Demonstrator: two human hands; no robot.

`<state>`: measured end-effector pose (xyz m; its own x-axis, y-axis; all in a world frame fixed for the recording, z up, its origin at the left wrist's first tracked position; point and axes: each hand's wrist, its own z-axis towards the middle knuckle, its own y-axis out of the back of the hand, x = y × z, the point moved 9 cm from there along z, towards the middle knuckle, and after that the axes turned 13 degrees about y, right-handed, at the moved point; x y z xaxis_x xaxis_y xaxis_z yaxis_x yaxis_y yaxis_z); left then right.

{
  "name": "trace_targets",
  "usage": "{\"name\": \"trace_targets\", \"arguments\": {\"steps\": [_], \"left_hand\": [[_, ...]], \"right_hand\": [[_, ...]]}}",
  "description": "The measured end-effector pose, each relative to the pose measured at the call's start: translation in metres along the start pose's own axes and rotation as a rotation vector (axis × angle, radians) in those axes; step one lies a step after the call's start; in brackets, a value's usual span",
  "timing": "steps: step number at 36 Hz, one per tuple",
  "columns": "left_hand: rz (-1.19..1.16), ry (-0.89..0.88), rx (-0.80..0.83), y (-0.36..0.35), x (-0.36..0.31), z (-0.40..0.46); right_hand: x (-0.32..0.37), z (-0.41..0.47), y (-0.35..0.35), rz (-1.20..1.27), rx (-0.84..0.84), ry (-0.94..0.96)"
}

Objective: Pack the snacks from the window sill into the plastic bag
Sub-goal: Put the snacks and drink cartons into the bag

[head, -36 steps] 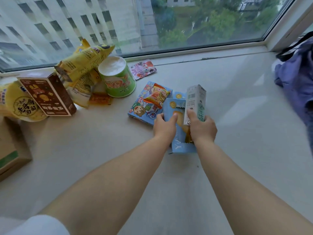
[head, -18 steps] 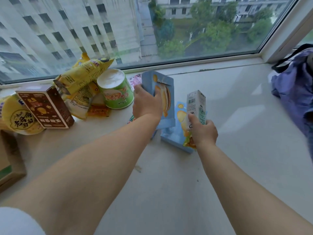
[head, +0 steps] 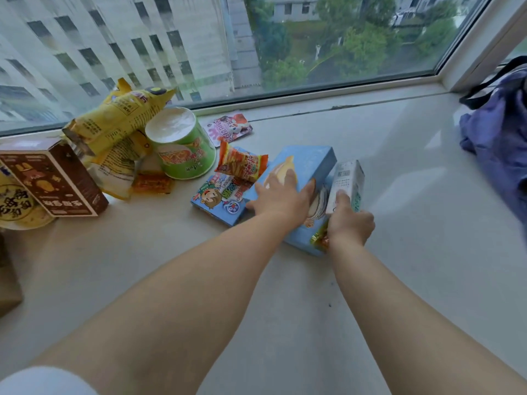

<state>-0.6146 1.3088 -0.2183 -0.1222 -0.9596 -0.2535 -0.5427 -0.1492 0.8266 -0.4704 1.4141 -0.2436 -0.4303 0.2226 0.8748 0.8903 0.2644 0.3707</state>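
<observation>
My left hand (head: 281, 199) lies with spread fingers on top of a light blue snack box (head: 308, 162) that rests tilted over another blue packet (head: 299, 240) on the white sill (head: 285, 295). My right hand (head: 349, 223) grips a small white and green carton (head: 346, 181) upright, with a small orange wrapper (head: 319, 240) below it. A blue cartoon box (head: 218, 202) carries an orange snack packet (head: 242, 163). No plastic bag can be made out for certain.
At the left stand a green cup (head: 182, 149), yellow bags (head: 119, 121), a brown box (head: 51, 181), a round yellow pack (head: 17, 206) and a pink sachet (head: 229, 128). A purple cloth bag (head: 502, 132) lies at the right. A cardboard box edge (head: 8, 280) is at far left.
My left hand, which held the light blue box raised upright, has brought it down flat over the other blue packet. My right hand kept hold of the carton.
</observation>
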Motion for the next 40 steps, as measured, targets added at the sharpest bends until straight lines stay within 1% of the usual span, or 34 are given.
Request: {"name": "trace_targets", "arguments": {"steps": [3, 5, 9, 12, 15, 17, 20, 24, 25, 27, 29, 33, 35, 38, 40], "left_hand": [[-0.016, 0.043, 0.004, 0.007, -0.001, 0.004], [-0.008, 0.065, 0.004, 0.009, 0.0, 0.01], [0.019, 0.123, 0.033, 0.013, 0.007, 0.026], [0.042, 0.146, 0.067, 0.021, 0.014, 0.033], [0.147, 0.12, 0.084, 0.022, 0.018, 0.032], [0.145, 0.093, 0.082, 0.016, 0.019, 0.028], [-0.065, 0.12, 0.166, -0.002, 0.028, 0.027], [-0.52, 0.299, 0.394, -0.028, 0.045, 0.024], [-0.591, 0.325, 0.436, -0.035, 0.045, 0.024], [-0.637, 0.352, 0.521, -0.055, 0.049, 0.033], [-0.684, 0.347, 0.565, -0.063, 0.051, 0.031], [-0.789, 0.268, 0.621, -0.053, 0.053, -0.009], [-0.806, 0.264, 0.639, -0.058, 0.062, -0.026], [-0.821, 0.289, 0.666, -0.065, 0.076, -0.051], [-0.795, 0.312, 0.718, -0.067, 0.086, -0.068]], "right_hand": [[0.003, 0.001, 0.006, 0.041, -0.079, 0.005], [0.005, 0.002, 0.006, 0.057, -0.093, 0.011], [-0.003, 0.004, -0.005, 0.01, 0.03, -0.012], [-0.01, 0.005, -0.005, -0.006, 0.054, -0.014], [-0.012, 0.007, -0.003, -0.015, 0.073, -0.009], [-0.011, 0.009, -0.002, -0.005, 0.099, -0.018], [-0.009, 0.012, 0.0, 0.002, 0.137, -0.021], [-0.007, 0.015, -0.002, -0.032, 0.191, 0.003], [-0.006, 0.015, -0.002, -0.04, 0.196, 0.004], [-0.005, 0.012, -0.003, -0.048, 0.2, -0.004], [-0.01, 0.009, -0.002, -0.046, 0.21, -0.033], [-0.028, -0.004, 0.007, -0.029, 0.249, -0.074], [-0.037, -0.016, 0.015, -0.035, 0.276, -0.101], [-0.057, -0.041, 0.024, 0.056, 0.332, -0.215], [-0.077, -0.052, 0.028, 0.135, 0.38, -0.277]]}}
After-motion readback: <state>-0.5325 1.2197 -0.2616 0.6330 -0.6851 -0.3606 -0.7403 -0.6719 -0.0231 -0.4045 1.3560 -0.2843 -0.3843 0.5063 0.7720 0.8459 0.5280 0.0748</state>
